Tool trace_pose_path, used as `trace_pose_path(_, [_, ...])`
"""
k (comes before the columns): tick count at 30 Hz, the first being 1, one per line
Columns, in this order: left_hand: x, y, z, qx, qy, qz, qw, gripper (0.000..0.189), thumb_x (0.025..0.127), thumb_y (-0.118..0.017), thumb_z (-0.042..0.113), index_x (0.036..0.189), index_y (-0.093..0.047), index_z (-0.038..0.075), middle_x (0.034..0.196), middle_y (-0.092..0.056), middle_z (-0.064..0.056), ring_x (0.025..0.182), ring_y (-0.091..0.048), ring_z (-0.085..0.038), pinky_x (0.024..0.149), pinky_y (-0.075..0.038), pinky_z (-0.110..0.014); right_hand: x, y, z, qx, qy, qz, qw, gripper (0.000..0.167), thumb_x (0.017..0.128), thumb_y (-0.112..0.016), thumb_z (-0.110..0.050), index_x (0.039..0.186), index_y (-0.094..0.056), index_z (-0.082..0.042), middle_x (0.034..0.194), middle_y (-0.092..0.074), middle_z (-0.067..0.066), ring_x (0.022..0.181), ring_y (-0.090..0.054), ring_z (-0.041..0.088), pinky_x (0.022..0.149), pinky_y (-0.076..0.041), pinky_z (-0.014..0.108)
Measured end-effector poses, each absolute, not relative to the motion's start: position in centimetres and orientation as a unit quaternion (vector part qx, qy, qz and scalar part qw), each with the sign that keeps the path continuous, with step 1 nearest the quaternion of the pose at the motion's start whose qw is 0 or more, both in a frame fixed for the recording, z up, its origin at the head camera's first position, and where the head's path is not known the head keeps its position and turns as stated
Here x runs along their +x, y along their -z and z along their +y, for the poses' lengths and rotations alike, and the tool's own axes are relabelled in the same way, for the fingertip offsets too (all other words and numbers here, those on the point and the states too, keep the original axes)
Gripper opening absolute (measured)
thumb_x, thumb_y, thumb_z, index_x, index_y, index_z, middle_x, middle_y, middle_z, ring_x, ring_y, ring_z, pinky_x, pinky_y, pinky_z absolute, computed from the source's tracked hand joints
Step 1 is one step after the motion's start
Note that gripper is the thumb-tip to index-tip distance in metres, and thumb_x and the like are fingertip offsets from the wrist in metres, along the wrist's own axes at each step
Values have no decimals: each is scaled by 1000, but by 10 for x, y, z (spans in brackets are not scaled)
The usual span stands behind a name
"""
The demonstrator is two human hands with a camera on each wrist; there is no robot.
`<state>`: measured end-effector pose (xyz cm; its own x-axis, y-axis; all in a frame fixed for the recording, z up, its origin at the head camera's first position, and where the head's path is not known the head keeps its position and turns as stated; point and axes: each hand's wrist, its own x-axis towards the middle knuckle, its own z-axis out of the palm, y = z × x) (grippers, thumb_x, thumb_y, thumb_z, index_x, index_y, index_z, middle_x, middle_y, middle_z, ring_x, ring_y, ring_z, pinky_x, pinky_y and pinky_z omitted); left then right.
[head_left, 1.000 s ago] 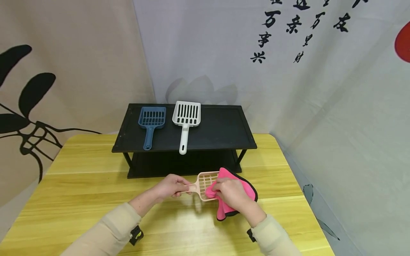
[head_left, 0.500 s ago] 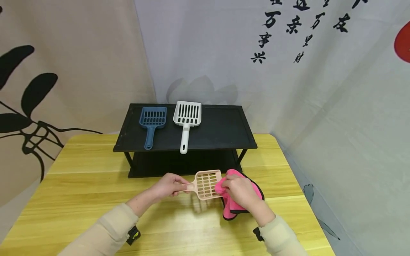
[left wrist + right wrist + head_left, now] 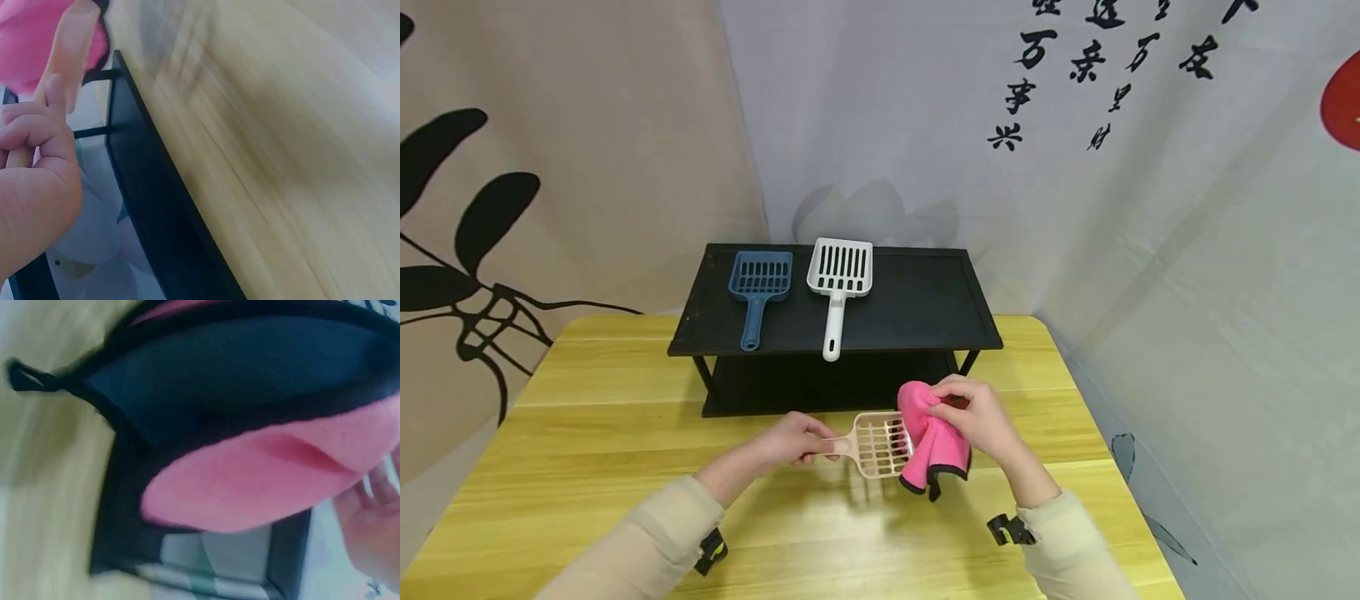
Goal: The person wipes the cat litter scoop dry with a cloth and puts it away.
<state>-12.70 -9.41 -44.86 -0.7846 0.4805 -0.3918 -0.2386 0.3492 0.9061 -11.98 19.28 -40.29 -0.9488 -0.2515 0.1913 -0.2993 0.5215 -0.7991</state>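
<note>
My left hand (image 3: 792,439) grips the handle of a peach-coloured litter scoop (image 3: 874,447), held above the table with its slotted head to the right. In the left wrist view the scoop (image 3: 72,47) appears nearly edge-on beyond curled fingers. Over the right end of that head hangs a pink cloth (image 3: 938,443) with black edging. My right hand (image 3: 976,417) pinches its upper part between thumb and fingers. The right wrist view shows the cloth (image 3: 250,478) sagging open, its inner side dark and a small black loop at one corner. Part of the scoop's far edge is hidden behind it.
A black two-tier rack (image 3: 917,300) stands at the back of the wooden table (image 3: 625,400). On its top lie a blue litter scoop (image 3: 754,325) and a white one (image 3: 833,325), handles toward me. A printed curtain (image 3: 880,125) hangs behind.
The cloth first slid right along the scoop's head, then came up and back left over its right end. My right hand rose and turned with it. My left hand barely moved.
</note>
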Motion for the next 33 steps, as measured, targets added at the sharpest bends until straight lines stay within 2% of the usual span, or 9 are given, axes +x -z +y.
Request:
trace_pose_path(2, [-127, 448, -89, 85, -566, 757, 315, 25, 89, -59, 7, 108, -64, -8, 87, -72, -15, 48, -39, -3, 46, -28, -17, -121, 410, 183, 151, -533, -832, 5, 13, 77, -73, -2, 89, -71, 1, 93, -64, 16, 82, -59, 13, 69, -52, 19])
trace_pose_path(5, [-128, 445, -81, 97, -571, 754, 311, 24, 89, -59, 8, 107, -65, -7, 87, -72, -14, 48, -39, -3, 46, -30, -17, -120, 428, 167, 149, -540, -828, -1, 13, 77, -74, -6, 88, -71, -1, 92, -65, 14, 81, -58, 9, 69, -51, 18])
trace_pose_path(11, [-126, 442, -73, 97, -569, 763, 292, 20, 89, -60, 7, 103, -67, -6, 85, -72, -14, 48, -40, -4, 46, -31, -17, -117, 450, 148, 182, -426, -885, 46, 12, 76, -76, -11, 87, -74, -8, 90, -68, 5, 86, -63, 15, 75, -53, 21])
trace_pose_path(15, [-124, 443, -72, 87, -573, 764, 282, 18, 88, -60, 5, 101, -67, -6, 88, -71, -19, 47, -40, -5, 46, -31, -17, -117, 451, 146, 193, -348, -915, 69, 10, 77, -75, -13, 87, -74, -10, 86, -67, 1, 80, -63, 14, 71, -52, 22])
trace_pose_path(19, [-124, 441, -72, 84, -580, 760, 280, 18, 88, -60, 5, 101, -67, -6, 87, -71, -18, 47, -40, -5, 45, -31, -16, -116, 450, 149, 210, -261, -938, 92, 8, 79, -74, -17, 86, -74, -13, 84, -67, -2, 76, -63, 11, 69, -52, 24])
trace_pose_path(22, [-125, 441, -72, 79, -582, 761, 278, 19, 88, -60, 4, 101, -67, -6, 86, -72, -17, 47, -40, -5, 45, -31, -16, -116, 451, 151, 219, -225, -942, 116, 8, 78, -75, -14, 85, -74, -15, 84, -66, -4, 77, -64, 11, 69, -53, 26])
trace_pose_path(27, [-125, 441, -74, 78, -579, 764, 274, 19, 87, -60, 4, 102, -67, -6, 89, -71, -21, 47, -40, -5, 45, -31, -16, -116, 454, 156, 221, -185, -944, 163, 12, 74, -77, -8, 83, -74, -15, 82, -66, -4, 78, -64, 12, 67, -54, 27])
trace_pose_path(33, [-124, 446, -81, 83, -570, 766, 286, 20, 89, -59, 7, 104, -67, -5, 86, -72, -14, 47, -39, -5, 45, -28, -18, -115, 458, 172, 196, -171, -946, 194, 12, 74, -76, -5, 83, -74, -12, 85, -66, 0, 79, -65, 16, 65, -55, 30])
